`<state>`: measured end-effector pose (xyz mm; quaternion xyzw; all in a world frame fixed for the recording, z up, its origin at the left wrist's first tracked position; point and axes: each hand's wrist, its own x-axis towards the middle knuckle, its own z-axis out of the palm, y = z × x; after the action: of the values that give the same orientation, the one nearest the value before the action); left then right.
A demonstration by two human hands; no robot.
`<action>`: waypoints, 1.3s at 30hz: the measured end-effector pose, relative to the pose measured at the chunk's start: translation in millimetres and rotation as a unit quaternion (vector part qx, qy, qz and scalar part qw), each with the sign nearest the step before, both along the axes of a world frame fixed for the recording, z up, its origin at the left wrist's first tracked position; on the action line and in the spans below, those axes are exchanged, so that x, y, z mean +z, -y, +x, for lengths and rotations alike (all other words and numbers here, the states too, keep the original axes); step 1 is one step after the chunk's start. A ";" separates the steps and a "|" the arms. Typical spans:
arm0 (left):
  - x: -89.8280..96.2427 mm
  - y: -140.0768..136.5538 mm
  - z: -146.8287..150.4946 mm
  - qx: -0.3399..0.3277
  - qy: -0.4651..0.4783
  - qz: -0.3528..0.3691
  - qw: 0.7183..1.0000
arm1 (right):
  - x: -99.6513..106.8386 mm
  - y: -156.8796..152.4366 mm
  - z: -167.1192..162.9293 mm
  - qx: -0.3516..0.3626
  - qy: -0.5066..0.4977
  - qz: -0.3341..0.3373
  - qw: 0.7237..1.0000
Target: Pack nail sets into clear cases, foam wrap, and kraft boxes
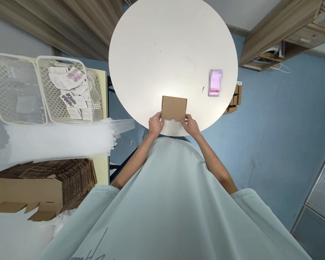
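Observation:
A small brown cardboard box (pixel 174 108) with its lid down rests near the close edge of the round white table (pixel 168 47). My left hand (pixel 156 124) grips its near left corner, thumb and fingers closed on the cardboard. At the near right corner, my right hand (pixel 191 126) pinches the box in the same way. Both hands are at the table's rim, just in front of my body. What the box contains is hidden.
A pixelated phone-like object (pixel 215 83) lies on the table's right. Leftward stand a basket (pixel 47 104) of printed cards, a clear bin (pixel 18 90), white sheets (pixel 56 141) and flattened cartons (pixel 43 191). Small brown boxes (pixel 234 99) sit beyond the table's right edge.

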<state>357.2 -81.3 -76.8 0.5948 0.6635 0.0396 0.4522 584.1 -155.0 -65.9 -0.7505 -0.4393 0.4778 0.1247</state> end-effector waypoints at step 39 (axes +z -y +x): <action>-30.7 -5.8 3.4 0.072 0.041 -0.001 0.997 | -36.9 -13.1 4.6 -0.104 0.024 -0.035 0.994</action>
<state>360.6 -75.5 -107.5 0.5425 0.6855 0.0960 0.4760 588.7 -141.9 -102.8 -0.8069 -0.3447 0.4598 0.1364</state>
